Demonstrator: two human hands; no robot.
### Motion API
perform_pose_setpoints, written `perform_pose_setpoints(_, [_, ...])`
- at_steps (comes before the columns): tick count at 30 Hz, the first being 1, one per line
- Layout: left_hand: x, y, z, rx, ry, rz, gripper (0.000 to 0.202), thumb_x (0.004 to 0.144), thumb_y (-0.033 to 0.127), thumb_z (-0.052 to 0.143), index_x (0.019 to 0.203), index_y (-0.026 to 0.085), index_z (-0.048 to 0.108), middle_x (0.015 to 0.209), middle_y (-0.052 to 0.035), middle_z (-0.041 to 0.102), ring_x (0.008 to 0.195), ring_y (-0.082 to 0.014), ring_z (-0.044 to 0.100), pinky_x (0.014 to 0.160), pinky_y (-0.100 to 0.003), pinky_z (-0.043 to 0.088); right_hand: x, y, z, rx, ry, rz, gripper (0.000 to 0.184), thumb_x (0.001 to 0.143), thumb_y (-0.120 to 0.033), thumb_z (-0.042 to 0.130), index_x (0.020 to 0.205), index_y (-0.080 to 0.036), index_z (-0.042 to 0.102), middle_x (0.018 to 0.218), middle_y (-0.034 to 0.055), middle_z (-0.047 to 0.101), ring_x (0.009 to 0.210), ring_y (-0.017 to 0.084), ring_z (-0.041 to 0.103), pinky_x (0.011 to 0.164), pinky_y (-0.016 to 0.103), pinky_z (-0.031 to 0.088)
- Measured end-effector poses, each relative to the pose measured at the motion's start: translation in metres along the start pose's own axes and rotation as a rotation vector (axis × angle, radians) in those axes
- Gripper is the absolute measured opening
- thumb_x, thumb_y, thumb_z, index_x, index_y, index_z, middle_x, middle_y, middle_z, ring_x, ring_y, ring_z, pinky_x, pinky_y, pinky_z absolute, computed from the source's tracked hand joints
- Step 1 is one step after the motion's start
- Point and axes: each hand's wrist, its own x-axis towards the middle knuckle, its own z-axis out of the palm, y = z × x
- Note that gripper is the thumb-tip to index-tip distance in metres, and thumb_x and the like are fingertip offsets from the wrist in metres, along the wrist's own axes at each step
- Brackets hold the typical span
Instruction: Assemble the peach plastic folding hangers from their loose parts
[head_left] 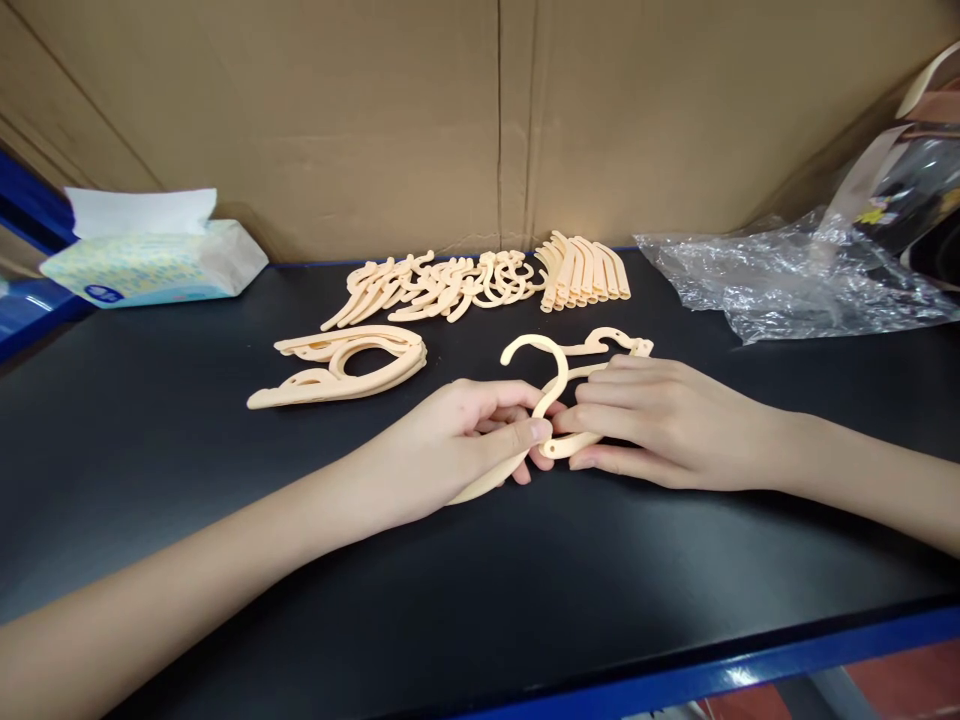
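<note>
Head view: a peach-coloured plastic folding hanger with a curved hook is being held low over the matte black tabletop, at its middle, by both hands. The left hand is being closed on the hanger's near arm, thumb pressed at the foot of the hook. The right hand is being laid over the far arm, fingertips pinching the same joint. The hanger's long axis is being kept slanted from near left, under the left palm, to far right, past the right knuckles. The hook is being pointed away and leftward, and the joint lies between the two thumbs, equally near to both.

Behind, a flat stack of peach hanger arms, a loose heap of peach hooks and a row of short peach tubes are being kept against the brown cardboard wall. A soft tissue pack is lying far left, its small blue label too blurred to be read. Crumpled clear plastic film is lying far right.
</note>
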Motion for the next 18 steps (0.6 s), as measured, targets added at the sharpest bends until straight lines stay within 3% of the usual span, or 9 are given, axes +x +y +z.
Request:
perform_pose_setpoints(8, [0.0008, -0.0085, -0.0015, 0.004, 0.007, 0.033, 0.021, 0.097, 0.035, 0.054, 0.097, 0.017, 0.065, 0.087, 0.0032, 0.068, 0.075, -0.0078, 0.063, 0.069, -0.017, 0.047, -0.0009, 0.0012, -0.0005, 0.015, -0.012, 0.004, 0.027, 0.102, -0.033, 0.042, 0.106, -0.015, 0.061, 0.081, 0.0023, 0.063, 0.073, 0.015, 0.053, 0.067, 0.028, 0.036])
perform_pose_setpoints(18, [0.0017, -0.0091, -0.0004, 0.003, 0.016, 0.065, 0.020, 0.097, 0.033, 0.053, 0.095, 0.016, 0.065, 0.084, 0.0037, 0.068, 0.072, -0.0059, 0.063, 0.069, -0.015, 0.048, -0.0006, 0.0009, -0.0018, 0.020, -0.017, 0.003, 0.026, 0.102, -0.033, 0.042, 0.105, -0.016, 0.061, 0.082, 0.0024, 0.064, 0.074, 0.015, 0.054, 0.068, 0.028, 0.036])
